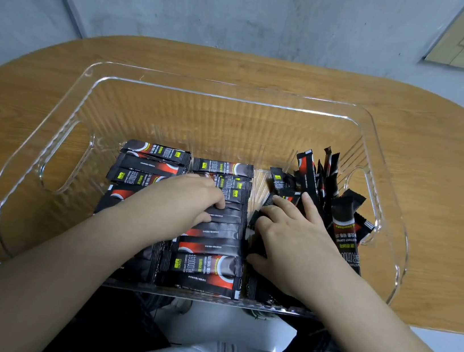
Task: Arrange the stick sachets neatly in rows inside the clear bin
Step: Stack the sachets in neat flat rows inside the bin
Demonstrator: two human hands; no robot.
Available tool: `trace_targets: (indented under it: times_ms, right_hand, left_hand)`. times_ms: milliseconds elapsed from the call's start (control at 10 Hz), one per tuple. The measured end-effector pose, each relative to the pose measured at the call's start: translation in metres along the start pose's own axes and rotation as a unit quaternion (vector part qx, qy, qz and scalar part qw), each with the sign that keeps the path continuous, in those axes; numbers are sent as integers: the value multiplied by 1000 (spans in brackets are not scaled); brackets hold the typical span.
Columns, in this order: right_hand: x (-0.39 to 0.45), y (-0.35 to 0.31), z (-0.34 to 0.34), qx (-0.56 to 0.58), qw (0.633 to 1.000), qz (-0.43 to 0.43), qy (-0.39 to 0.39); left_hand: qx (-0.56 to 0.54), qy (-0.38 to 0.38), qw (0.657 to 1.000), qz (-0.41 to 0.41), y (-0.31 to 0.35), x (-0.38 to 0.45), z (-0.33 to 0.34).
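The stick sachets lie inside the clear bin (52, 132) in three groups; all are black with red and white print. The left row (149, 164) lies flat, each sachet crosswise and stacked from the far side toward the near wall; the middle row (211, 247) lies the same way just beside it, its sachets overlapping slightly. The loose pile (318, 188) fills the right part of the bin; its sachets cross at mixed angles, several tilted up against the right wall and the far right corner.

The left hand (188, 199) rests palm down across the boundary of the left and middle rows; its fingers are curled at the tips and press on the sachets of the middle row; whether any sachet is pinched cannot be told. The right hand (291, 235) lies palm down on the near part of the loose pile; the fingers are spread and nearly straight, touching the sachets; the thumb lies against the edge of the pile beside the middle row.

The bin has a cut-out handle in each end wall; it stands on a wooden tabletop (437, 145) with rounded ends, its near wall at the tabletop's near edge. Behind the tabletop stands a grey concrete wall (248, 8).
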State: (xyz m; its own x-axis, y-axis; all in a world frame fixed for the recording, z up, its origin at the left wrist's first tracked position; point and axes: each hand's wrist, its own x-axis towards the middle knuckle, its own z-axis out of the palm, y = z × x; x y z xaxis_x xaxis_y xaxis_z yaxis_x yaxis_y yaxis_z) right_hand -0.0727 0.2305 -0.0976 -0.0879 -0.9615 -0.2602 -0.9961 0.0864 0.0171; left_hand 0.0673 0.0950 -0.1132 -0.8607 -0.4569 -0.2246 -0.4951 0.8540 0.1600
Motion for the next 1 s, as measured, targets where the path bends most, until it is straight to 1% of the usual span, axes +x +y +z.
trace_targets:
  times_ms: [100, 200, 300, 500, 800, 900, 1000]
  right_hand:
    - [0, 0, -1, 1, 1000, 0, -7]
    - [0, 0, -1, 0, 1000, 0, -7]
    - [0, 0, 0, -1, 1000, -1, -7]
    - [0, 0, -1, -1, 1000, -1, -10]
    - [0, 0, -1, 2, 1000, -1, -8]
    - [0, 1, -1, 0, 1000, -2, -9]
    - [0, 0, -1, 0, 1000, -1, -10]
  left_hand:
    - [-1, 8, 1000, 4, -1, 0, -1]
    - [-10, 57, 998, 12, -2, 0, -2]
    - [-9, 85, 996, 1, -4, 7, -8]
    - [16, 20, 1000, -16, -6, 20, -5]
    - [18, 16, 1000, -13, -6, 18, -4]
    - [6, 44, 999, -9, -7, 19, -6]
    - [2, 98, 995, -16, -10, 25, -12]
